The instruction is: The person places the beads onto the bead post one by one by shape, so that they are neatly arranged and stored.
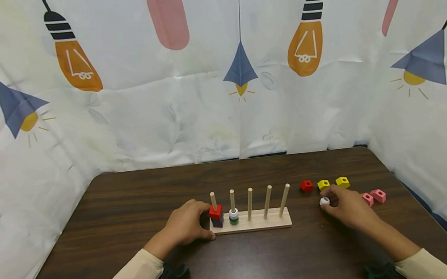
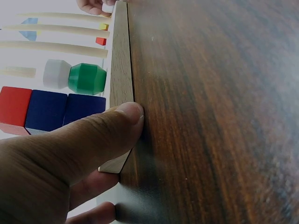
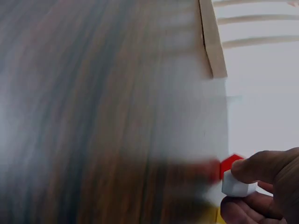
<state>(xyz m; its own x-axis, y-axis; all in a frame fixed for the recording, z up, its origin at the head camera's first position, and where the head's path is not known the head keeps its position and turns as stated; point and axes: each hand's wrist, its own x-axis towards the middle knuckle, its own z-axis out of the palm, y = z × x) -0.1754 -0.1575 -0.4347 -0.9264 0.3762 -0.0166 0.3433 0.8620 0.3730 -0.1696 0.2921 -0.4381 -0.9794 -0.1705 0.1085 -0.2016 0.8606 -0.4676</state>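
Observation:
My left hand [image 1: 189,222] grips the left end of a wooden peg board [image 1: 252,227], with the thumb against its front edge. The board's leftmost peg carries a red cube [image 1: 215,211] over two dark blue cubes [image 2: 46,109]. On the second peg a white bead sits above a green bead [image 2: 87,78]. The other three pegs are bare. Over to the right of the board, my right hand [image 1: 349,206] pinches a white faceted bead [image 3: 237,185] between thumb and fingers.
Near my right hand lie a red bead [image 1: 306,186], two yellow beads [image 1: 342,182] and two pink beads [image 1: 379,195], partly behind the hand. A patterned white curtain [image 1: 213,113] hangs behind and beside the dark wooden table [image 1: 151,187].

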